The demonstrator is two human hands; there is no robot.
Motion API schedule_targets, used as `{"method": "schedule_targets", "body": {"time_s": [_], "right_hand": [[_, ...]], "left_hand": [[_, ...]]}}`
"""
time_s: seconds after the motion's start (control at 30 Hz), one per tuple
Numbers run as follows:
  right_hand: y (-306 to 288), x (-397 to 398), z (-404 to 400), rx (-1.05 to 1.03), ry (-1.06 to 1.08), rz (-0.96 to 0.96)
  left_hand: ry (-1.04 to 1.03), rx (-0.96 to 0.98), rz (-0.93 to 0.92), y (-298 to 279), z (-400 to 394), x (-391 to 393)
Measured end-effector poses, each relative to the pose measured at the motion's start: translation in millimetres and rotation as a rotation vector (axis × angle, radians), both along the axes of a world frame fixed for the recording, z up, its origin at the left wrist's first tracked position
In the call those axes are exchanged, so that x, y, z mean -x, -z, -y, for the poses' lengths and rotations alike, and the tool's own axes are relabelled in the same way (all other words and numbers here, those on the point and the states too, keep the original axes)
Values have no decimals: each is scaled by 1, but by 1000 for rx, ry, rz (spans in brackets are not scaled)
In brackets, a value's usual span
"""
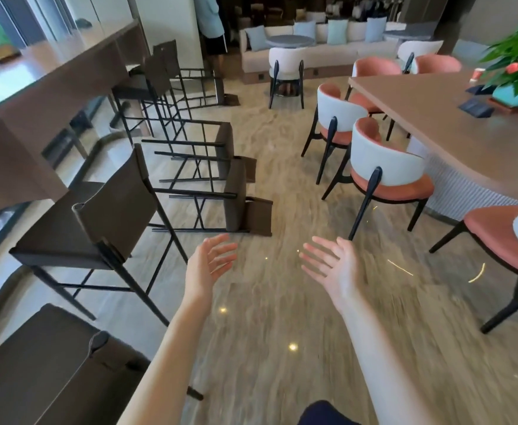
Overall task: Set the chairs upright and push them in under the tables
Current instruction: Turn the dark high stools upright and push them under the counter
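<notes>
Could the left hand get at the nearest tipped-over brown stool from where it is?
Probably yes. The left hand is open and holds nothing, and only bare floor lies between it and the nearest tipped stool. It is not touching it, so a further reach looks needed.

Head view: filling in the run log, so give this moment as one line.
left hand: open, empty | right hand: open, empty | nearest tipped dark brown bar stool: on its side on floor, untouched

Brown stools (98, 222) are showing matt leather-like seats on black metal frames, the floor (282, 317) glossy veined stone, the counter (46, 75) smooth wood.
</notes>
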State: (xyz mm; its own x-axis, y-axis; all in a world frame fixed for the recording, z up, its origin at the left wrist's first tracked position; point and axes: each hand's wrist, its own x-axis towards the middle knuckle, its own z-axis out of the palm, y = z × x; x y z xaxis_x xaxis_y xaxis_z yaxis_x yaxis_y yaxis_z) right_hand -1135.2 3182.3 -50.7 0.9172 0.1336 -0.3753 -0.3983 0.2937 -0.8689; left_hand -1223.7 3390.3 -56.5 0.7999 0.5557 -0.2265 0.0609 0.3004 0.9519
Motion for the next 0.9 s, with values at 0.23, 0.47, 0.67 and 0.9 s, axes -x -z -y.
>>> {"method": "schedule_targets", "body": {"time_s": [0.23,0.47,0.67,0.9], "right_hand": [[21,-101,-14,30,7,-57],[25,-253,-35,25,-56,-86],[1,-387,-44,30,-125,-89],[5,-492,-55,47,-160,-130]], "left_hand": [[0,53,-119,32,-15,-91],[-73,48,-98,37,-34,-225],[-110,69,-51,17,-35,-347],[-147,86,-92,23,-46,-441]]}}
